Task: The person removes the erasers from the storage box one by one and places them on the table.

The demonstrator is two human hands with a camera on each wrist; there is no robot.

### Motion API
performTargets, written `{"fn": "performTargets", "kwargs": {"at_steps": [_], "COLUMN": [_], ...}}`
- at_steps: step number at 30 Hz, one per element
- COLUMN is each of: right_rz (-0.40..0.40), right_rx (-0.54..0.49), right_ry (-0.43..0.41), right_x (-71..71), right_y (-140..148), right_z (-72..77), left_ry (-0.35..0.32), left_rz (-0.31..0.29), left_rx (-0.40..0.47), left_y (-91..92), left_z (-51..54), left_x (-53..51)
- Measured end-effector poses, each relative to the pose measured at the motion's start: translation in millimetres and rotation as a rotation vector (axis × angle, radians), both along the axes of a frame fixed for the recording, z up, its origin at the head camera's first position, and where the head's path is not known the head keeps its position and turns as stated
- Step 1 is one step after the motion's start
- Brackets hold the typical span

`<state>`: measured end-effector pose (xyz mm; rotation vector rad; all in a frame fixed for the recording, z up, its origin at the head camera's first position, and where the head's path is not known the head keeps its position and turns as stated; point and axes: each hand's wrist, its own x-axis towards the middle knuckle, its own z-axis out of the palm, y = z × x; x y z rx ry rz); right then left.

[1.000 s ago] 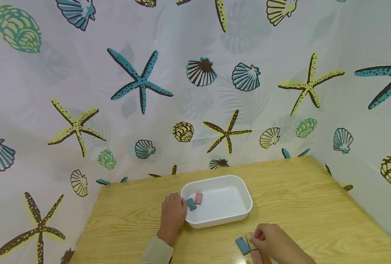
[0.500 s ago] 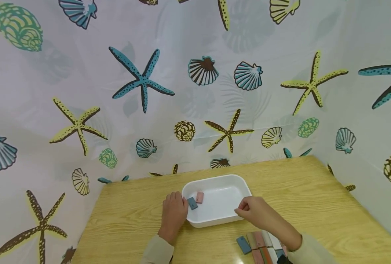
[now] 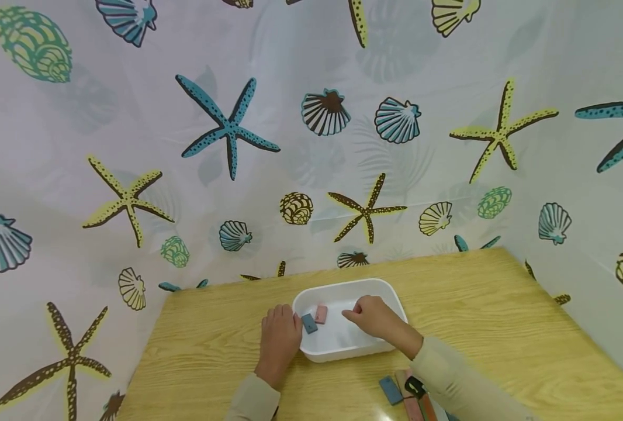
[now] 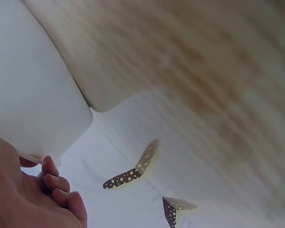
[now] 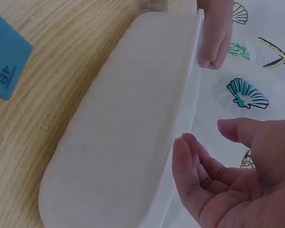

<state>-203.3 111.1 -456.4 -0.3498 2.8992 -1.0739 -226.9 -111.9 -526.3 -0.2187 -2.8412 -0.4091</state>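
Observation:
My left hand (image 3: 281,333) grips the left rim of a white plastic tray (image 3: 343,352), its fingers curled at the edge in the left wrist view. Inside the tray, at the left end, lie a blue eraser (image 3: 309,323) and a pink eraser (image 3: 321,314). Over the tray's right half is my right hand (image 3: 376,318). The right wrist view shows its thumb (image 5: 237,130) apart from the bent fingers, with nothing visible between them. Whatever lies in the tray beneath that hand is hidden.
Several erasers sit in a group in front of the tray, including a blue one (image 3: 391,390) and an orange one (image 3: 427,407); my right sleeve (image 3: 459,380) covers part of them. A wooden table (image 3: 201,362) carries everything. A seashell-patterned curtain (image 3: 269,152) hangs behind.
My right hand has moved from the eraser group, up and left, to above the tray's inside. My left hand stays on the rim. The head view has shifted slightly.

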Motion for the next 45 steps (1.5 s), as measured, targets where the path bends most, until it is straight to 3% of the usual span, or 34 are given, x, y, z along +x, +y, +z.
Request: {"fn": "performTargets", "kwargs": {"at_steps": [9,15,24,31,45], "right_rz": [-0.052,-0.063,-0.143,-0.177,-0.183], "right_rx": [0.104,0.033,0.016,0.081,0.058], "right_ry": [-0.108,-0.136,-0.16,-0.128,-0.085], "right_x": [-24.4,-37.7,-48.4,-52.3,-48.9], "right_y": [-33,-53,-68,-76,-82], "right_z": [-31.9,-44.8,-52.1,-63.9,-58.5], "left_ry": [-0.005,0.004,0.019,0.024,0.031], "left_rz": [0.01,0.007,-0.02,-0.008,-0.009], "left_rx": [-0.011,-0.02,-0.007,-0.015,-0.017], "left_y": [-0.3,-2.4,-0.2,1.8,0.4], "left_z": [-6.6,-9.1,-2.5,-3.3,-2.0], "left_x": [-1.6,-2.8,-1.3,-0.5,-2.4]}}
